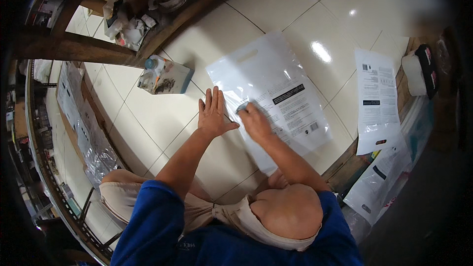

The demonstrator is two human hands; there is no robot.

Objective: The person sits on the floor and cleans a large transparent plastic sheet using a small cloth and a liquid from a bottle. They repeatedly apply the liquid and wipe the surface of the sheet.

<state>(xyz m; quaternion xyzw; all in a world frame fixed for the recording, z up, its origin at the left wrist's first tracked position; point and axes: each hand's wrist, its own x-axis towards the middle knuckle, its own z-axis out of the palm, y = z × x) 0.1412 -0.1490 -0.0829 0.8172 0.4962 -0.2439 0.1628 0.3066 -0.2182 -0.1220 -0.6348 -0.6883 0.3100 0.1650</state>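
Observation:
A clear plastic bag [246, 76] with printed text and a cut-out handle slot at its far end lies flat on the tiled floor in front of me. My left hand [213, 116] rests flat at the bag's left edge, fingers stretched out and pointing away from me. Pressed onto the bag, my right hand [253, 120] has its fingers closed round a small blue-grey cloth [242, 107]. Only a bit of the cloth shows past the fingertips. Beyond my left hand stands a squarish container [165, 76] with a blue cap and dark smears on its side.
At the right, another printed plastic bag [377, 98] lies near a wooden edge, with more bags [382, 177] below it. Wooden beams [79, 49] and a cluttered shelf [148, 7] stand at upper left. Plastic-wrapped sheets [88, 123] and a metal rack [47, 177] run along the left.

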